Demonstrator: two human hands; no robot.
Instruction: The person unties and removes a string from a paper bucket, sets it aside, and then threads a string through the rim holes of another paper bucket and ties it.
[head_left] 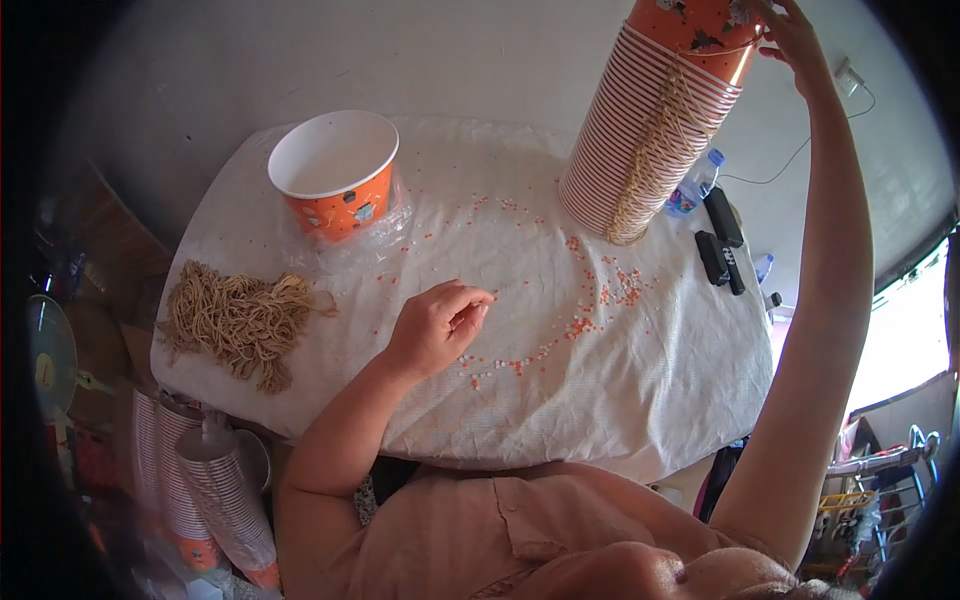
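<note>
Reaching high, the right hand (788, 42) touches, its grip unclear, a bucket stack (628, 115) on the worktop (600, 425), probably light, stiff and tippy, best held two-handed round its middle; the left hand (438, 325) hangs half-curled, seemingly empty.

Over my feed I can see a rumpled white cloth (650, 400) draped over the table, and near its right edge a clear bottle (690, 190) with a blue cap – just beside it lie dark, boxy objects (712, 258) I can't identify. On the pale wall (480, 60) behind I make out a socket (849, 79) with a thin cable (797, 155) running down from it. Off right, I get a glaring bright opening (905, 325) above a cluttered metal rack (880, 466) – and far left, a round, pale green disc (50, 350), partly in shadow.
</note>
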